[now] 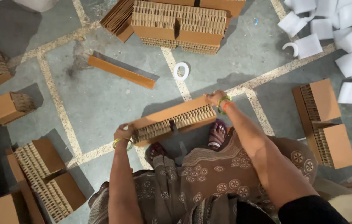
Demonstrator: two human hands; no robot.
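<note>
I hold a long brown honeycomb cardboard block (171,118) above the floor, in front of my knees. My left hand (124,132) grips its left end, a green bangle on the wrist. My right hand (216,98) grips its right end, with green and orange bangles. The block tilts, its right end farther from me. Its honeycomb edge faces me, with a dark slot near the middle. My feet (217,135) show below it.
Similar cardboard blocks lie around: a stack at the top (180,25), a notched piece at the right (323,120), others at the left (45,178). A flat cardboard strip (122,69) and a white tape ring (181,71) lie on the floor. White foam pieces (346,37) pile at top right.
</note>
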